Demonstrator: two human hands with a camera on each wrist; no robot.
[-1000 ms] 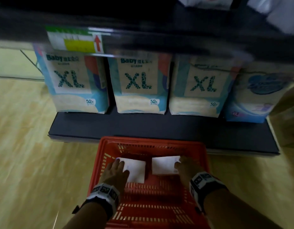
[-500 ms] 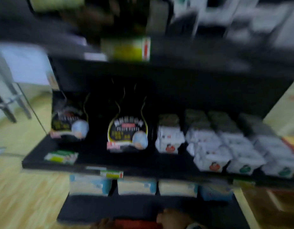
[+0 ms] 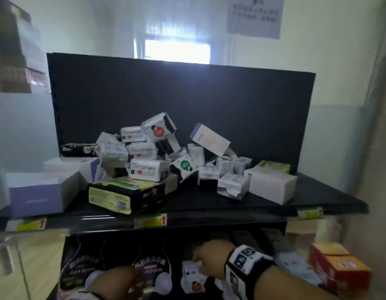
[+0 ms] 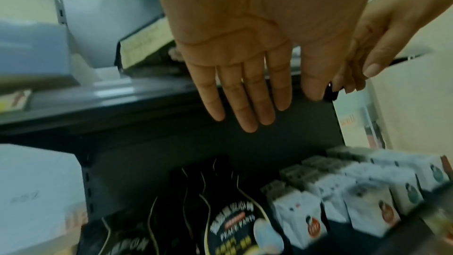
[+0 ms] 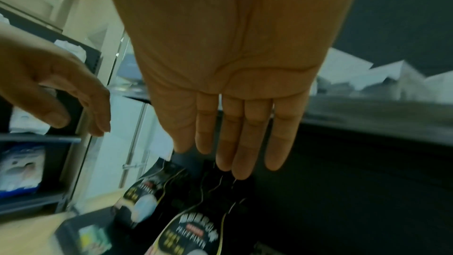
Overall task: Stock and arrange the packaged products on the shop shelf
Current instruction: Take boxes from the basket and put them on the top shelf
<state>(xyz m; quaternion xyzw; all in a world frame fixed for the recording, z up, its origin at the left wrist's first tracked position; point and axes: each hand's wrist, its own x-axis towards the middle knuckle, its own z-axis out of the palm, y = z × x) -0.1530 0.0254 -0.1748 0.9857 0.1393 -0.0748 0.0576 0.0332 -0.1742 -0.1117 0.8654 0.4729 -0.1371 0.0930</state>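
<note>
Both my hands are up in front of the black shelf unit, neither one carrying anything. My left hand shows its palm in the left wrist view, fingers straight and close together, nothing in them; in the head view it sits low at the bottom edge, blurred. My right hand is likewise flat, fingers extended and together, empty; the head view has it a little higher than the left, in front of the lower shelf, wrist band showing. The top shelf holds a loose heap of small white packs, tumbled over one another at all angles against the black back panel. In front of the heap lies a flat black-and-yellow box, tilted, near the shelf's front edge. A lilac box stands at the left end, a plain white box at the right end. Price tags with red arrows sit on the shelf lip. On the lower shelf, black pants packs stand at the left, and rows of small white packs with round red or green marks stand orderly to their right. An orange-red carton sits at the far right of that level, blurred.
</note>
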